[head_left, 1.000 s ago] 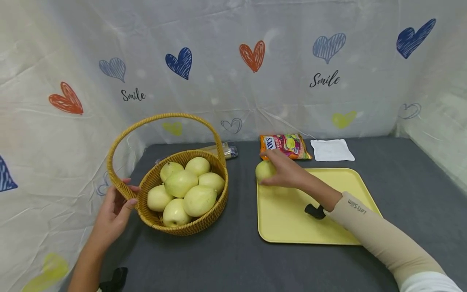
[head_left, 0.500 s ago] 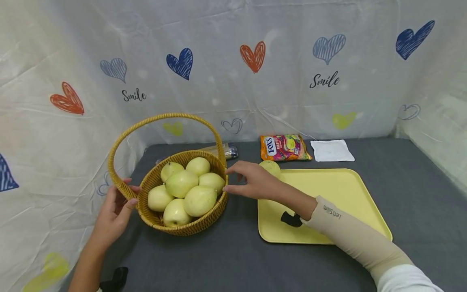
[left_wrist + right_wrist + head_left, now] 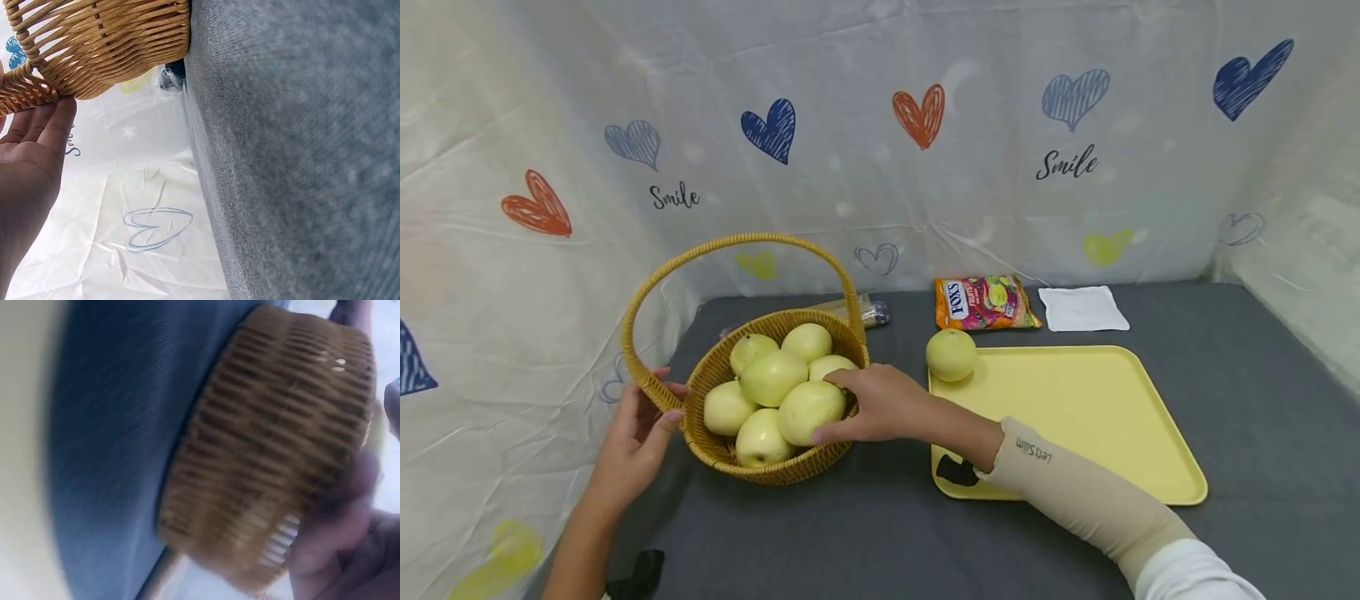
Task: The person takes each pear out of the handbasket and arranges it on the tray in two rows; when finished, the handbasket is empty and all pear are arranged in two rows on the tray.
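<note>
In the head view, a round wicker basket (image 3: 790,472) with a tall arched handle (image 3: 640,308) stands tilted towards the person and holds several pale yellow-green, pear-like fruits. My left hand (image 3: 634,446) grips the basket where its handle meets the left rim, fingers behind and thumb in front; the left wrist view shows these fingers (image 3: 57,125) against the wicker. My right hand (image 3: 883,404) reaches over the right rim, thumb and fingers spread about the front-right fruit (image 3: 808,412). Another such fruit (image 3: 951,355) sits at the back-left corner of a yellow tray (image 3: 1075,417).
Behind the tray lie an orange candy bag (image 3: 987,302) and a folded white cloth or tissue (image 3: 1083,309). A clear-wrapped item (image 3: 871,312) is partly hidden behind the basket. A white printed curtain (image 3: 842,192) borders the grey table (image 3: 880,533) at the back and sides.
My right hand has let go of the fruit at the tray's back-left corner and moved left to the fruit in the basket. My left hand and the basket stay put.
</note>
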Demonstrator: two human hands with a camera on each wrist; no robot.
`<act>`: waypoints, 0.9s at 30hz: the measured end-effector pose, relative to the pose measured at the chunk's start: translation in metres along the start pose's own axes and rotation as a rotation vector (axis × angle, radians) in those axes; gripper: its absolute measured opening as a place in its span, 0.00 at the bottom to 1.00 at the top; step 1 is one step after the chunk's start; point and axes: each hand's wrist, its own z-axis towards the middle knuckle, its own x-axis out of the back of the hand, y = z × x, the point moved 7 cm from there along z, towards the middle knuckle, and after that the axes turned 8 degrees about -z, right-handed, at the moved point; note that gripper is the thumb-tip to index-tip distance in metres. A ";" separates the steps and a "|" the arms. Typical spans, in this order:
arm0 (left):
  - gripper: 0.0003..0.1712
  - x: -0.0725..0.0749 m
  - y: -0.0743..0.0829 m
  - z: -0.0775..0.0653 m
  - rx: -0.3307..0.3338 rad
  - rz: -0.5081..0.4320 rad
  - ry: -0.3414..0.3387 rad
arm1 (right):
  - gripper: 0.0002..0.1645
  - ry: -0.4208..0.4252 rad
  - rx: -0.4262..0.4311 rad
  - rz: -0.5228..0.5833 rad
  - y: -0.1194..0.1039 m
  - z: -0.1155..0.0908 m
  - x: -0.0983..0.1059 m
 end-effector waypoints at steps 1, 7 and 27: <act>0.35 0.000 0.000 0.000 -0.001 -0.001 0.003 | 0.38 0.013 -0.008 -0.009 -0.001 0.001 0.001; 0.34 -0.002 0.003 -0.001 -0.033 -0.025 0.013 | 0.41 0.041 -0.057 -0.006 -0.001 0.001 0.006; 0.32 0.000 -0.001 0.000 0.012 -0.004 -0.012 | 0.45 0.138 0.027 0.252 0.000 0.002 0.021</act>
